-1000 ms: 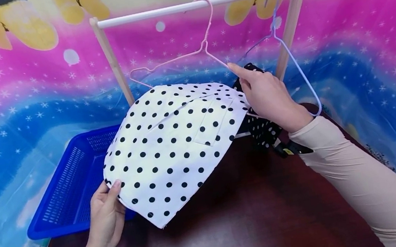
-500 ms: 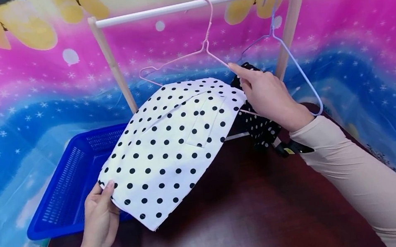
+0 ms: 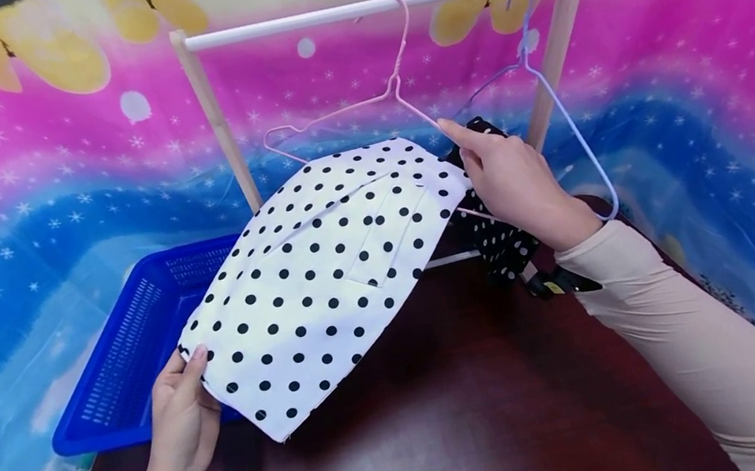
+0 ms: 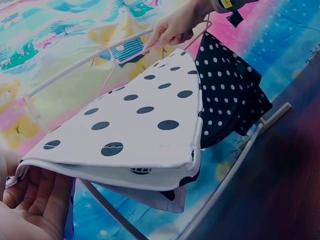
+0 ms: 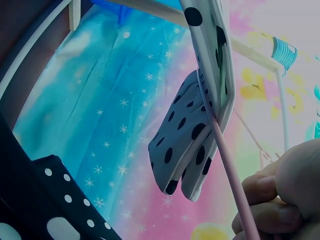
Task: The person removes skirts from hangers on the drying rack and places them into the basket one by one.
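Possibly, the dotted white cloth point(image 3: 311, 276), folded over the pink hanger point(image 3: 398, 60), could slip off if the left hand point(image 3: 185, 416), pinching its eight-o'clock edge, overpulls while the right hand point(image 3: 515, 179) grips the hanger at two o'clock.

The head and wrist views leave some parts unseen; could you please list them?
Head: basket, right part hidden by white cloth.
Head: pink hanger, lower bar partly behind white cloth.
Left wrist: left hand, cut by left edge.
Right wrist: right hand, cut by right edge.
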Demonstrator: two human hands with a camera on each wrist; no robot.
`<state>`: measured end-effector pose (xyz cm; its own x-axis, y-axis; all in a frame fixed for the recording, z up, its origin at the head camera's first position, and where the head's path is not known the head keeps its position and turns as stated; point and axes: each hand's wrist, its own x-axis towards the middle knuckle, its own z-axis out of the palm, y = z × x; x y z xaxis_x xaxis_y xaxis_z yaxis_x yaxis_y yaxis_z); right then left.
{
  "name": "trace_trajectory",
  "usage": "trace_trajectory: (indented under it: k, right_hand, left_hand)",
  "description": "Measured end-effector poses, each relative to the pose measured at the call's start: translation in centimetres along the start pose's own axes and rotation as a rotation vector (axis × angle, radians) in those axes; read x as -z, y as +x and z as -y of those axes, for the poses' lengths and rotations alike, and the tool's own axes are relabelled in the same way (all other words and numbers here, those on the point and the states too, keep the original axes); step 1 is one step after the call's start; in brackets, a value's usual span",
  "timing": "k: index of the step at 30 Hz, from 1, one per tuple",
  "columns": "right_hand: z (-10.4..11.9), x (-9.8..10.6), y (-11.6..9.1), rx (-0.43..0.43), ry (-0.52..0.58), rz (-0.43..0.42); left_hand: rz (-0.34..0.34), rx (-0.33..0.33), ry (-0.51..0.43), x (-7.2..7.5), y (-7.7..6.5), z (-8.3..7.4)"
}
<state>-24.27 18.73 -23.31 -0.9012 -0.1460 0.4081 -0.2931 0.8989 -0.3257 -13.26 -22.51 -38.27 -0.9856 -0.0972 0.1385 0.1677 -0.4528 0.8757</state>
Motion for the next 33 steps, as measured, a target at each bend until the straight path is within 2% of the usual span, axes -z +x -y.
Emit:
trace_trajectory:
  k: [11,17,21,23,26,29,33]
  right_hand:
    - [0.0,0.1,-0.1,0.001,0.002,0.003]
    - [-0.1,0.2,-0.1,0.007,0.002,-0.005]
    - [-0.7,0.3,-0.1,-0.013,0.002,-0.006]
    - [-1.3,0.5,-0.1,-0.042,-0.004,-0.01]
    - [-2.1,0.8,-0.3,-0.09,-0.011,-0.016]
    - [-2.3,1.1,-0.4,-0.1,-0.009,-0.018]
    - [-2.0,1.2,-0.3,-0.087,-0.006,-0.008]
  left_hand:
    - [0.005,-0.006,0.026,0.1,0.0,-0.2]
    - [0.01,-0.017,0.003,0.2,0.0,-0.5]
    - [-0.03,-0.003,0.012,0.6,0.0,-0.6]
    - [-0.075,0.02,0.047,0.9,0.0,-0.6]
    - [-0.119,0.069,0.151,1.4,0.1,-0.5]
    - [-0.08,0.124,0.246,1.5,0.2,-0.4]
    - [-0.029,0.157,0.287,1.5,0.3,-0.4]
